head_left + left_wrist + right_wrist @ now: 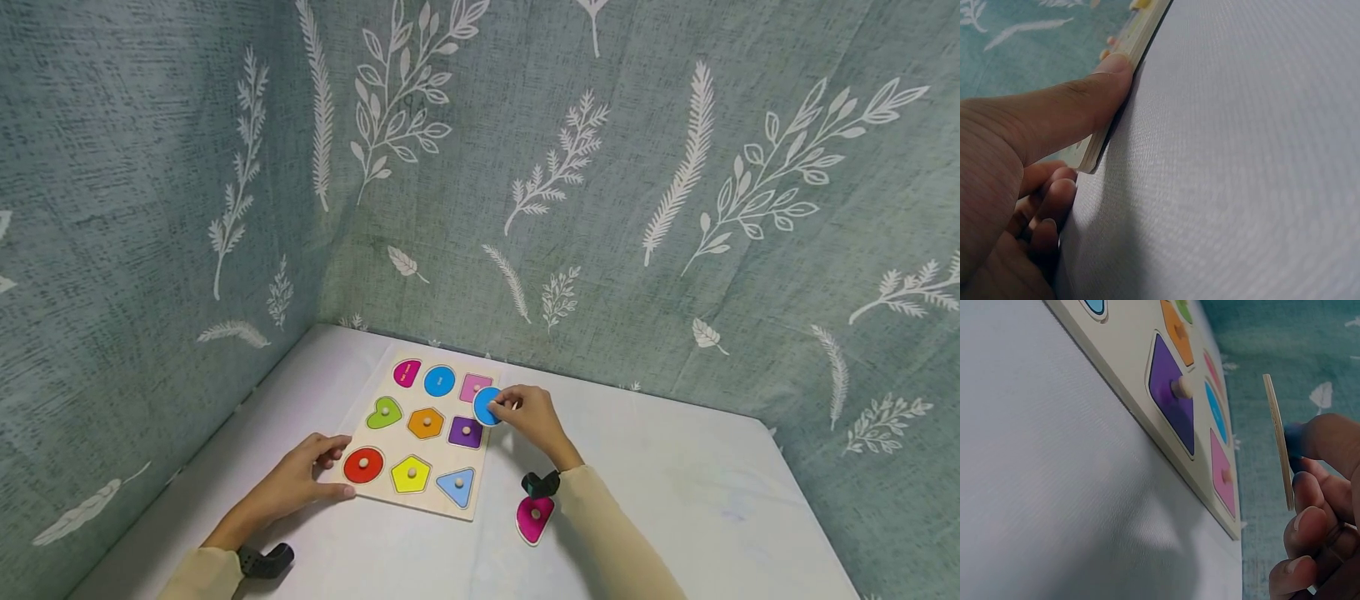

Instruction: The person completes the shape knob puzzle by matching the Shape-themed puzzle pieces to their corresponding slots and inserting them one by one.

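A wooden shape-puzzle board [375, 450] lies on the white table. At its near left corner my left hand [303, 475] holds it, with the thumb [1079, 103] along the near edge and the fingers at the left side. My right hand [531, 417] pinches a blue round puzzle piece [486, 406] by its knob, above the board's right edge. In the right wrist view this piece [1279, 442] appears edge-on, raised off the board. The blue recess [439, 381] and the magenta recess [407, 373] in the far row hold no pieces.
A magenta half-round piece [534, 520] with a knob lies right of the board, under the right wrist. Knobbed pieces sit in the other recesses, among them a purple square [466, 432] and a pink square [472, 386]. Patterned cloth [600, 208] hangs behind the table.
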Demonstrator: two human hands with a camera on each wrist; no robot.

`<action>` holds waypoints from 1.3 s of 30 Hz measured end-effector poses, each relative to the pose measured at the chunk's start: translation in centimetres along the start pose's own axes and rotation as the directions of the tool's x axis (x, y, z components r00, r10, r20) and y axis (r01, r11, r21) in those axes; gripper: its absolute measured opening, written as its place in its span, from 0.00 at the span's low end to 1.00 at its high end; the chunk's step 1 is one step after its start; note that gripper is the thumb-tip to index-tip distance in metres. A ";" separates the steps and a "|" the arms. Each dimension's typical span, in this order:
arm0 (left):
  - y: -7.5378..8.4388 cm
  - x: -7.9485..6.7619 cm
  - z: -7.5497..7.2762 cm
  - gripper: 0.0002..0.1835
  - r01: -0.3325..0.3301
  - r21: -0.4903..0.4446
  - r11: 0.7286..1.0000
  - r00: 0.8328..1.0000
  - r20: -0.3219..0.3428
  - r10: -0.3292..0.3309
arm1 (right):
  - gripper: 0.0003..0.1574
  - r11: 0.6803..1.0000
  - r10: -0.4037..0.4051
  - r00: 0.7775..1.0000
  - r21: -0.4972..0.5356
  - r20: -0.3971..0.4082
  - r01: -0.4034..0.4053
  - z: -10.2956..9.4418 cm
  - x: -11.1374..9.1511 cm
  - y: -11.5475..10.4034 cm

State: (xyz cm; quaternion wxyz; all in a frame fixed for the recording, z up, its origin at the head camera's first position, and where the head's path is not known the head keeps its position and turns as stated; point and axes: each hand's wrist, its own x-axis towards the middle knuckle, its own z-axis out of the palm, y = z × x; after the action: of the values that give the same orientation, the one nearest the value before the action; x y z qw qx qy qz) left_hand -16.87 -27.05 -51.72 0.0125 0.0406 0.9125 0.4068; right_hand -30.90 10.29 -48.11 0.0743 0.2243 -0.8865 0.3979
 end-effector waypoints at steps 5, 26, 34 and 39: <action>0.2 0.0 0.0 0.50 0.005 -0.005 1.000 1.000 -0.002 -0.005 | 0.07 1.000 -0.022 1.000 -0.002 0.007 0.022 0.4 0.5 -0.1; 0.1 -0.1 -0.1 0.49 0.011 -0.029 1.000 1.000 0.005 -0.011 | 0.09 0.999 0.042 0.998 -0.003 0.055 -0.042 2.5 3.0 -1.9; 0.1 0.0 -0.1 0.49 0.008 -0.024 1.000 1.000 -0.008 -0.008 | 0.10 0.999 0.046 0.996 0.016 0.073 -0.047 3.4 3.9 -1.8; -0.1 -0.2 0.1 0.49 0.024 -0.037 0.999 1.000 -0.009 -0.024 | 0.09 0.996 0.092 0.992 0.008 0.087 -0.093 4.3 4.4 -1.7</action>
State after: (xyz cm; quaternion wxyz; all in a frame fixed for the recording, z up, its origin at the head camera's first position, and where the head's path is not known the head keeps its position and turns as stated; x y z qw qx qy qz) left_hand -16.69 -27.07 -51.83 0.0137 0.0272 0.9054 0.4234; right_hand -33.81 4.69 -48.48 0.0158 0.2005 -0.8959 0.3961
